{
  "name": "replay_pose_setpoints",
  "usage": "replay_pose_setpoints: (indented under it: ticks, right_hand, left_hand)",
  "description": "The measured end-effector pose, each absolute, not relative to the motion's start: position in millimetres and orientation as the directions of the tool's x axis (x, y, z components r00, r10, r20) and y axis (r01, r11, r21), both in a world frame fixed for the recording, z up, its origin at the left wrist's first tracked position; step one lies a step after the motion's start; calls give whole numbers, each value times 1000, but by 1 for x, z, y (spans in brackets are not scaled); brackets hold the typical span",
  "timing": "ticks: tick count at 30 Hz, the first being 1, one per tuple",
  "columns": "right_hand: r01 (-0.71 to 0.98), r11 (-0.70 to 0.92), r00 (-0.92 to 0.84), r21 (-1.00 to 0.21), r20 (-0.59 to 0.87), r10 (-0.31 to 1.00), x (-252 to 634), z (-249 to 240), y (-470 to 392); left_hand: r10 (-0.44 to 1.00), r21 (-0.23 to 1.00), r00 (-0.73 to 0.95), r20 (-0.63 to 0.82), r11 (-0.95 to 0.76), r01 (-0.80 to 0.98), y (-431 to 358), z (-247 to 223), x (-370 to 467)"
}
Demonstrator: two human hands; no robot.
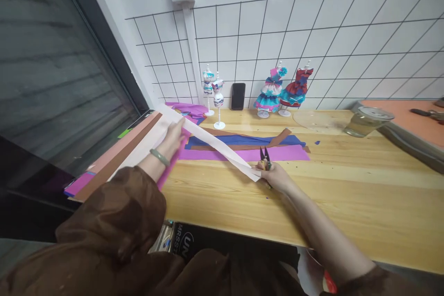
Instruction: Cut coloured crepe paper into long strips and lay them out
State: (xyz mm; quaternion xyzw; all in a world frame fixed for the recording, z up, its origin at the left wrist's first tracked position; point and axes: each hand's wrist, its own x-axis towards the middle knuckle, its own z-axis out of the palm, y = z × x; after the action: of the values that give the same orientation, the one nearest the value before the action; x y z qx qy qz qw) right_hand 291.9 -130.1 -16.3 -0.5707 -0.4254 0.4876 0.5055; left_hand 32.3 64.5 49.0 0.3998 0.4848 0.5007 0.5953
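Diagonally across the tabletop point(347, 185), the long pale strip point(217, 144) runs between my two hands. Its near end is pinched in my right fingers point(265, 174), which also hold the small snips point(267, 158), blades parted and pointing up, away from me. My left fingers point(179, 129) are at the strip's far end, over the layered coloured sheets point(120, 145); motion blurs them, so I cannot tell whether they grip it or merely rest there.

To handle this well, I'd judge that a light, even pull matters most: enough to show twists, not so much that such thin-looking material stretches or tears. The pinch on the near end should stay flat, near the edge, so the strip doesn't crease. With open blades sharing that hand, I'd keep their tips turned outward, clear of the strip and of my other wrist, or close them whenever I'm not cutting. The strip crosses the blue strip point(239, 140) and the purple strip point(277, 153), so lifting it slightly should avoid dragging those along.
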Motion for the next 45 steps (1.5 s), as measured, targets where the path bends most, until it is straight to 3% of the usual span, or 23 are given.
replay_pose_setpoints:
  ticks: [4,6,9,11,16,19,23,28,32,38,41,45]
  right_hand:
    - [28,-124,148,-992,-119,982,281,-18,-112]
    - [56,-120,122,-991,-113,986,277,-14,-104]
    - [107,-102,68,-989,-95,993,273,-6,-94]
    - [154,-69,36,-986,-64,997,272,-1,-89]
    - [269,49,37,-962,61,997,279,4,-86]
    - [240,35,113,-970,63,992,286,-3,-89]
    - [108,-113,171,-988,-94,981,289,-17,-90]
    - [-88,-189,24,-978,-192,981,276,-18,-91]
    - [-248,-271,-108,-930,-251,962,269,-13,-94]
    - [-453,-283,-127,-845,-253,959,274,-13,-94]
    - [-425,-219,-78,-878,-205,976,275,-16,-93]
    - [-241,-47,205,-969,-98,974,275,-18,-91]
  left_hand:
    - [903,891,215,-372,412,-190,10,5,56]
    - [770,785,439,-463,587,-200,-10,-8,64]
    - [618,657,648,-444,717,-233,-24,-13,77]
    - [605,634,692,-394,724,-272,-24,-11,85]
    - [718,640,631,-295,639,-427,-10,-9,110]
    - [768,666,598,-230,572,-478,-3,-11,123]
    - [802,652,578,-152,521,-551,3,-16,133]
    - [797,654,597,-96,503,-566,1,-20,132]
    - [772,665,633,-48,498,-556,-3,-21,129]
    - [777,679,627,-57,490,-546,-5,-21,129]
    - [779,664,623,-71,503,-553,-5,-22,129]
    - [704,636,701,-112,593,-494,-9,-23,129]
